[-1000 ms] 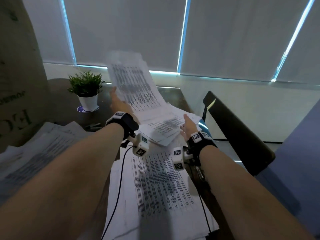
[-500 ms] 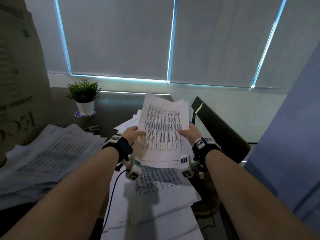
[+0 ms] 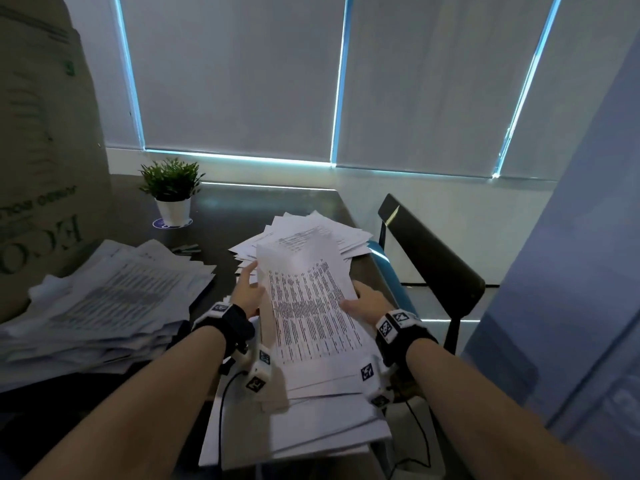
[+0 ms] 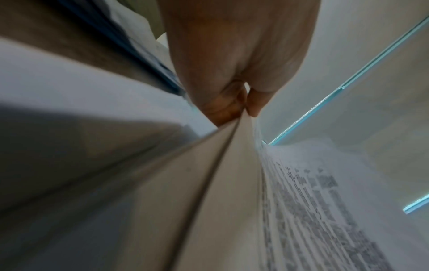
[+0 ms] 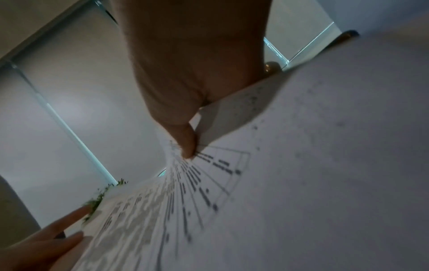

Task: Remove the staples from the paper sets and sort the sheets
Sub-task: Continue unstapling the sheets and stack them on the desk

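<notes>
Lowered since half a second ago, the printed paper set (image 3: 311, 306) now tilts close over the stack of sheets (image 3: 311, 427) at the near right edge of the dark table (image 3: 221, 216), where before it was held up more steeply. Both hands have come down with it. The left hand (image 3: 247, 292) grips the set's left edge, thumb and fingers (image 4: 232, 106) pinched on the paper in the left wrist view. The right hand (image 3: 367, 304) holds the right edge, its thumb (image 5: 185, 139) pressed on the printed face with the other fingers hidden beneath. Beyond the held set, a fanned pile of loose sheets (image 3: 311, 233) lies toward the far right corner. A thick heap of papers (image 3: 104, 299) covers the left side, beside a cardboard box (image 3: 41, 150). A small potted plant (image 3: 171, 192) stands near the far left edge, and a dark chair (image 3: 433, 258) sits off the right edge.
</notes>
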Demonstrator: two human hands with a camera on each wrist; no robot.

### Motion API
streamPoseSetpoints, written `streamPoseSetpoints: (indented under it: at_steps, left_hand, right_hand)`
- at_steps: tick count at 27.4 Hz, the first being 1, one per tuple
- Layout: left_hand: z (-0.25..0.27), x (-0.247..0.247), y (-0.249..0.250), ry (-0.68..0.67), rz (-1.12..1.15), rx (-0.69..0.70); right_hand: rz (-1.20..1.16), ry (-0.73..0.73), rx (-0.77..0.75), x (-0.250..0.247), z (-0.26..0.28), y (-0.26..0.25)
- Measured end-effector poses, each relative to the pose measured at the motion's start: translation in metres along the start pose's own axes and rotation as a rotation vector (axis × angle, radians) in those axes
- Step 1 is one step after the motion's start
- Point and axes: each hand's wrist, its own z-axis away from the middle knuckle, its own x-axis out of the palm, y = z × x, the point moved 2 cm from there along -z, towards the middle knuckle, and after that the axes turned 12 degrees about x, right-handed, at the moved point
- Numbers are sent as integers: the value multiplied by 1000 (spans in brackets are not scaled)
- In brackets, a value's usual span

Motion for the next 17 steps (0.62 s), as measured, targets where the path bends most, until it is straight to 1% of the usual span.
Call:
streamPoseSetpoints:
  at_steps: [1,3,4,5,7,10,13,15,17]
  left_hand:
    - [4,-1,-4,21,-36,-1]
    - [10,-2,-11,14,-70,1]
    - [12,-2,-11,-12,-72,0]
    - [13,-1,-13,-36,-67,6]
    - [11,0,-20,-56,-36,-13]
    - [6,-3,-31,-62,-38,-103]
    - [-1,-8,-44,-96,19,-208]
    - [-4,-10,-48,-91,45,-230]
    - [-7,-11,-48,-67,64,-220]
  right_hand:
    - [-59,66,-6,0,9,1]
    - [-133,211,-40,0,15,6]
    - [-159,258,-68,1,18,6]
    - [-178,274,-86,2,19,5]
    - [-219,280,-106,5,19,6]
    - [-280,313,-131,3,18,11]
    - [-300,266,-114,4,16,18]
    - [-293,223,-118,6,15,16]
    - [-247,246,-177,4,17,6]
